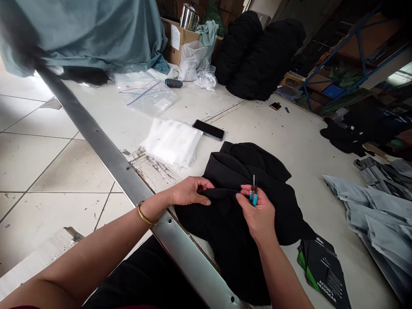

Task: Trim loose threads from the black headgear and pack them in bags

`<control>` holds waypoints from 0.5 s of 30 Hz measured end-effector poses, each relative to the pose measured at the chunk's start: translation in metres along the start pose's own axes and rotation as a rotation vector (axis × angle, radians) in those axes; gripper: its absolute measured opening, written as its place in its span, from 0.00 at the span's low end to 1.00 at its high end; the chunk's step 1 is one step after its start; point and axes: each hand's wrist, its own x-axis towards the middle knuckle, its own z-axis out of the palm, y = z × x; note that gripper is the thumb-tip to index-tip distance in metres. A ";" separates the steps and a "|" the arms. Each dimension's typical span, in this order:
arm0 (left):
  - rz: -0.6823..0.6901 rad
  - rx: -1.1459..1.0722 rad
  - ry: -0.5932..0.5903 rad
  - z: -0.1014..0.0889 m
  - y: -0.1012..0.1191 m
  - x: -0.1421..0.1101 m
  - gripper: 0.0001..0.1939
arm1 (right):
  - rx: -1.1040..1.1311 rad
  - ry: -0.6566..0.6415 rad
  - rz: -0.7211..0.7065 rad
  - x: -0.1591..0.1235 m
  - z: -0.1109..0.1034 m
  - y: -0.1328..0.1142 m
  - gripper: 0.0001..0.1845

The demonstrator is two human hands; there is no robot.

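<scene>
Here we go, looking down from my head camera: my left hand (189,192) is curled over, fingers bunched on a fold of the black garment (231,231), and my right hand (255,216) is pinching the small blue-handled snips (254,198) between thumb and fingers, tips pointing up, right beside that same fold. The garment lies in a crumpled heap on the white worktop (254,120), pushed up against the steel edge strip (128,180) that runs past my left wrist and its gold bangle (145,213). Just ahead of the heap sits a stack of white plastic bags (170,142), with a black phone (208,129) lying flat right beside it. Further up there's a clear zip bag (148,98) and a spool of dark thread (174,83), and behind those, big black bundles (260,56), a cardboard box (177,40) with a steel mug (189,17) on top, and teal cloth (80,30) draped at the far left. Over on my right, a pile of pale blue garments (380,214) spreads across the worktop, and a black-and-green card packet (322,270) sits just off the black garment's edge.
</scene>
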 end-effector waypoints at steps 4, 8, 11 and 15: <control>0.141 0.344 0.139 0.004 -0.005 0.001 0.09 | 0.190 0.186 0.119 -0.002 -0.023 -0.012 0.18; 0.300 0.292 0.172 0.004 0.005 0.007 0.08 | 0.328 0.208 0.201 -0.006 -0.037 -0.024 0.18; 0.334 0.038 0.163 0.005 0.022 0.021 0.07 | 0.359 0.183 0.236 -0.010 -0.038 -0.027 0.19; 0.349 -0.203 0.084 0.013 0.038 0.045 0.13 | 0.236 0.191 0.181 -0.007 -0.037 -0.021 0.20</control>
